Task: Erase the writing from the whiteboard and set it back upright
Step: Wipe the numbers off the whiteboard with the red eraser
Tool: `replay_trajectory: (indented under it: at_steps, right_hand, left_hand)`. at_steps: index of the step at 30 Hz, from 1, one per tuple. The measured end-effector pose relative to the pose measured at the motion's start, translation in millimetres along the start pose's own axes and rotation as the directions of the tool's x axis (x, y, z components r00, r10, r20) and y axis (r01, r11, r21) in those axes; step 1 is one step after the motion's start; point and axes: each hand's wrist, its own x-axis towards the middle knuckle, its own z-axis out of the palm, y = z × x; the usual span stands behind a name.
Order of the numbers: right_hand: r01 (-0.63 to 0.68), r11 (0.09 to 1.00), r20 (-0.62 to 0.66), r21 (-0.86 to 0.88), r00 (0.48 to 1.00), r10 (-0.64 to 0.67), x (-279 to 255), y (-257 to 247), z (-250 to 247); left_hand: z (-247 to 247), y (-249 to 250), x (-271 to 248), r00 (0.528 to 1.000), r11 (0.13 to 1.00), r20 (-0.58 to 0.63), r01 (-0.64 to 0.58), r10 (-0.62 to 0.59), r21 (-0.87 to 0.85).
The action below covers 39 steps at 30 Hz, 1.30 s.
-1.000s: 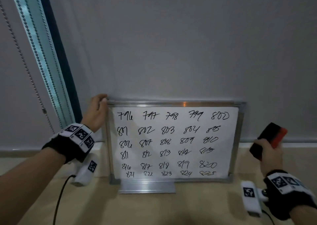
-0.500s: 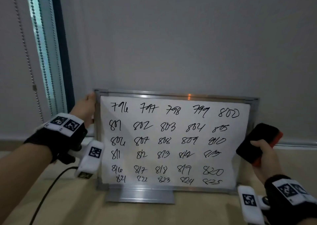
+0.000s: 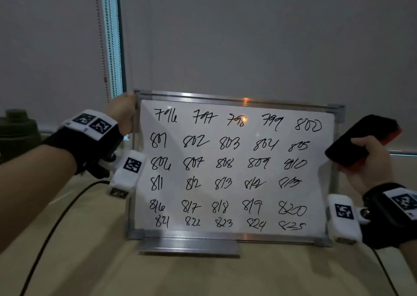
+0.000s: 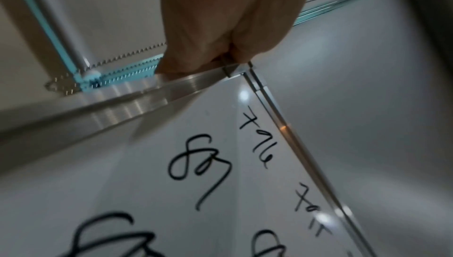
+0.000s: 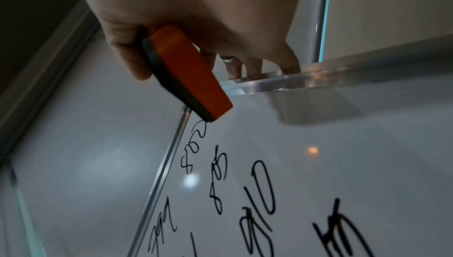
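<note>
A small whiteboard (image 3: 234,171) in a silver frame stands on the tan table, covered with rows of black handwritten numbers from 796 to 825. My left hand (image 3: 123,113) grips its top left corner (image 4: 232,69). My right hand (image 3: 370,160) holds an eraser (image 3: 361,141) with an orange back and a black felt face, just off the board's right edge. In the right wrist view the eraser (image 5: 186,71) hangs close above the board's top right corner, and my fingers (image 5: 257,65) reach the frame's right side.
A grey wall stands right behind the board. A window strip (image 3: 111,36) with a bead chain (image 3: 100,38) runs up at the left. A dark round container (image 3: 18,128) sits at the far left. A metal tray (image 3: 189,246) juts out below the board.
The board looms larger and sits higher in view than before. My right hand with the eraser has come in from the right to the board's right edge. My left hand keeps its corner.
</note>
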Motion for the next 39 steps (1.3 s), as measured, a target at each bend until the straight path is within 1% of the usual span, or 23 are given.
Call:
replay_trajectory:
  at_steps: [2,4,5,7,9,10,11,13,15,16,18,20,22,24,25,26,28,30,32,34,36,37,39]
  right_hand:
    - [0.009,0.999,-0.002,0.034,1.0,-0.009,-6,-4,-4]
    - [0.006,0.998,-0.001,0.068,1.0,-0.006,-9,-7,-8]
    - [0.006,0.997,0.001,0.081,1.0,-0.006,-9,-7,-10]
    - [0.008,0.993,-0.001,0.114,1.0,-0.008,-9,-7,-14]
    - [0.012,0.99,0.002,0.142,1.0,-0.012,-9,-6,-17]
    - [0.011,0.988,0.0,0.154,1.0,-0.011,-8,-6,-17]
    - [0.012,0.987,-0.007,0.163,1.0,-0.011,-7,-5,-17]
    - [0.067,0.991,-0.072,0.113,0.996,-0.06,-5,-3,-13]
    - [0.216,0.969,-0.182,-0.124,0.955,-0.236,-7,-1,-5]
    - [0.287,0.926,-0.194,-0.245,0.921,-0.337,-10,0,0]
    - [0.393,0.844,-0.05,-0.364,0.897,-0.439,-23,3,16]
    - [0.493,0.739,0.212,-0.459,0.868,-0.448,-42,9,34]
    - [0.596,0.51,0.439,-0.62,0.803,-0.404,-58,22,48]
    - [0.663,0.121,0.593,-0.739,0.725,-0.35,-74,37,60]
    - [0.68,-0.067,0.658,-0.73,0.673,-0.337,-81,46,65]
    - [0.701,-0.205,0.723,-0.683,0.611,-0.321,-88,57,67]
    - [0.752,-0.373,0.838,-0.544,0.463,-0.288,-98,81,69]
    - [0.784,-0.457,0.908,-0.42,0.353,-0.227,-102,97,72]
    - [0.766,-0.5,0.914,-0.405,0.319,-0.251,-94,99,78]
    - [0.711,-0.472,0.848,-0.521,0.37,-0.38,-77,89,86]
    - [0.623,-0.396,0.724,-0.674,0.452,-0.521,-58,73,93]
    - [0.586,-0.358,0.666,-0.726,0.473,-0.576,-52,68,95]
    - [0.575,-0.337,0.636,-0.746,0.462,-0.618,-51,70,95]
  left_hand:
    - [3,3,-7,0.998,0.998,-0.022,-0.054,0.055,0.023]
    - [7,11,-12,0.98,0.961,-0.045,-0.183,0.196,0.208]
    - [10,17,-16,0.96,0.907,-0.044,-0.244,0.275,0.343]
    - [19,29,-24,0.916,0.699,0.034,-0.329,0.4,0.635]
    - [35,38,-36,0.907,0.38,0.178,-0.33,0.382,0.864]
    - [45,41,-38,0.907,0.259,0.245,-0.342,0.344,0.903]
    - [57,44,-43,0.904,0.206,0.293,-0.365,0.312,0.908]
    - [80,45,-47,0.892,0.187,0.357,-0.414,0.276,0.891]
    - [93,44,-47,0.887,0.221,0.375,-0.436,0.27,0.872]
    - [95,43,-46,0.892,0.249,0.367,-0.431,0.266,0.867]
    - [98,41,-43,0.899,0.272,0.349,-0.417,0.266,0.867]
    - [99,40,-42,0.9,0.266,0.339,-0.41,0.275,0.872]
    - [99,40,-39,0.901,0.274,0.339,-0.41,0.272,0.87]
    - [98,43,-37,0.903,0.288,0.344,-0.411,0.257,0.865]
    - [97,43,-36,0.903,0.287,0.347,-0.412,0.253,0.865]
    - [97,43,-35,0.902,0.288,0.346,-0.414,0.259,0.864]
    - [97,42,-34,0.893,0.275,0.344,-0.422,0.288,0.864]
    - [96,41,-36,0.882,0.25,0.351,-0.434,0.315,0.866]
    - [95,40,-40,0.877,0.249,0.346,-0.436,0.334,0.865]
    - [95,40,-42,0.871,0.245,0.338,-0.436,0.357,0.866]
    - [94,39,-43,0.866,0.235,0.334,-0.436,0.371,0.869]
    - [94,38,-43,0.863,0.229,0.333,-0.437,0.381,0.87]
    - [93,36,-44,0.851,0.216,0.329,-0.441,0.409,0.871]
